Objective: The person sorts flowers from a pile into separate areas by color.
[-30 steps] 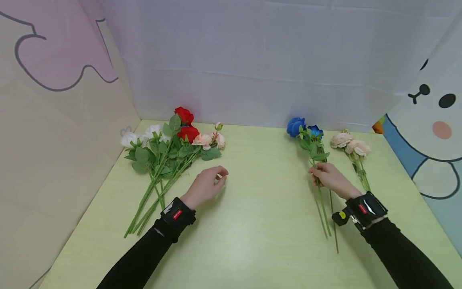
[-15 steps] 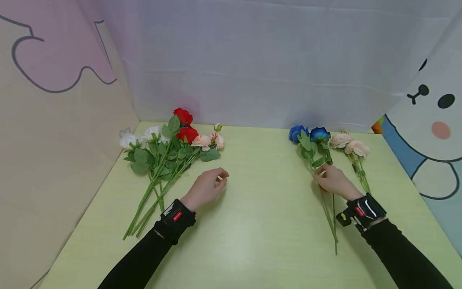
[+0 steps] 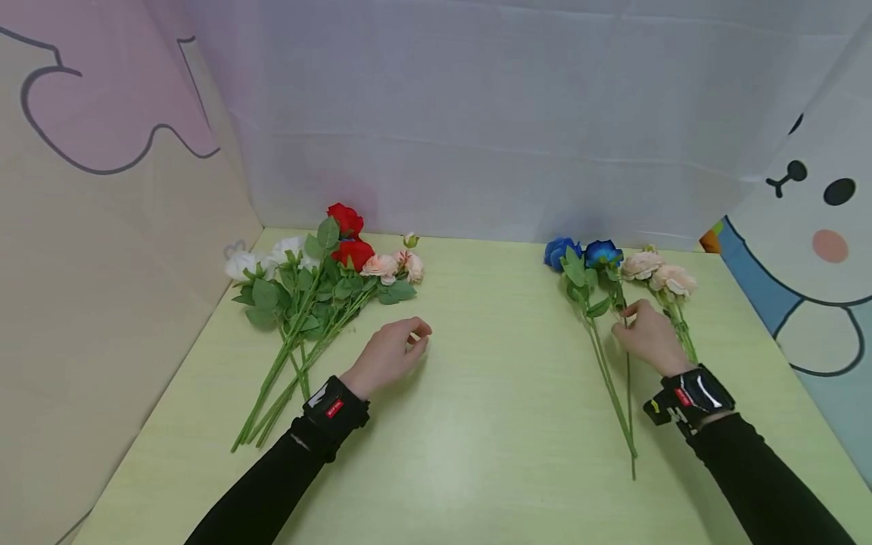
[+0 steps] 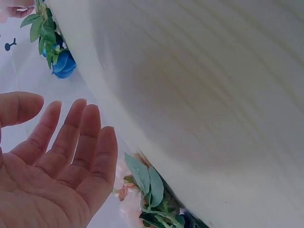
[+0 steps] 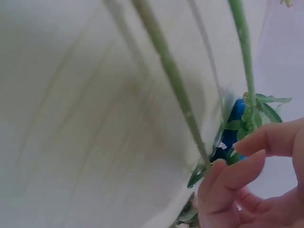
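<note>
Head view: the right hand (image 3: 650, 337) lies over the bare stem (image 3: 628, 378) of the right-hand blue rose (image 3: 603, 253), fingers loosely curved, thumb and forefinger apart; contact with the stem cannot be told. Left hand (image 3: 388, 354), well left of that rose: fingers relaxed, slightly parted, holding nothing. Just left of the rose, a second blue rose (image 3: 561, 253); just right, peach blooms (image 3: 671, 280). Far left: red roses (image 3: 353, 253), pink blooms (image 3: 380, 266), white blooms (image 3: 241, 265). Judged handling: light, stem stiff but springy, petals soft, easily crushed. Best hold: bare stem, below the leaves.
</note>
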`<action>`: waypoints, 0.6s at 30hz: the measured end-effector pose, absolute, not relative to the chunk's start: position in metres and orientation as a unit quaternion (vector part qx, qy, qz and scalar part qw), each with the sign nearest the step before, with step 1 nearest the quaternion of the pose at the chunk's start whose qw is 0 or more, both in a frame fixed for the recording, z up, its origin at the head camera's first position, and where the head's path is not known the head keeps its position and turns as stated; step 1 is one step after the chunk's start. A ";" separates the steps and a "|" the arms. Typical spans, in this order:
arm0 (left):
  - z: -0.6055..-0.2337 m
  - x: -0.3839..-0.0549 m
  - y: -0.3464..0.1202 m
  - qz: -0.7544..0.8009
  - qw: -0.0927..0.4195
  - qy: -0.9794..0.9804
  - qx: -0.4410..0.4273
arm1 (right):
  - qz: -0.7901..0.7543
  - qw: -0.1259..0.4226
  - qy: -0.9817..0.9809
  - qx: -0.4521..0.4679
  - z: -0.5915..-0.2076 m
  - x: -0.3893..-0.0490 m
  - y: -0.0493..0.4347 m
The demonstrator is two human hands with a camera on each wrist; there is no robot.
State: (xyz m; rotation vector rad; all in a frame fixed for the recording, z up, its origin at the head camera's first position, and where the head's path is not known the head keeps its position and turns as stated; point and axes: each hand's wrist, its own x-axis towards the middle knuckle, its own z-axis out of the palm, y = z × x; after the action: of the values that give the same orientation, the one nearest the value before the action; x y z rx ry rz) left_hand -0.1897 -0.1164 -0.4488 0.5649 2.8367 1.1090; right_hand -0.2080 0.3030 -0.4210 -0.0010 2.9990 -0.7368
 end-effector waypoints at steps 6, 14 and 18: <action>-0.450 -0.189 -0.118 0.361 0.021 0.914 0.183 | -0.235 0.069 0.970 0.011 -0.423 -0.209 0.308; -0.448 -0.187 -0.119 0.363 0.018 0.913 0.184 | -0.252 0.058 0.966 0.016 -0.427 -0.209 0.308; -0.447 -0.184 -0.120 0.368 0.021 0.912 0.181 | -0.272 0.017 0.962 0.012 -0.428 -0.209 0.306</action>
State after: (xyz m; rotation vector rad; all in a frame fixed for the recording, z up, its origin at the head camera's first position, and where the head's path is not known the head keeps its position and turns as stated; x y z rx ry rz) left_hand -0.1845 -0.1196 -0.4468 0.5610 2.8271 1.1397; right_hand -0.2087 0.3062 -0.4280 0.0387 2.9902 -0.8463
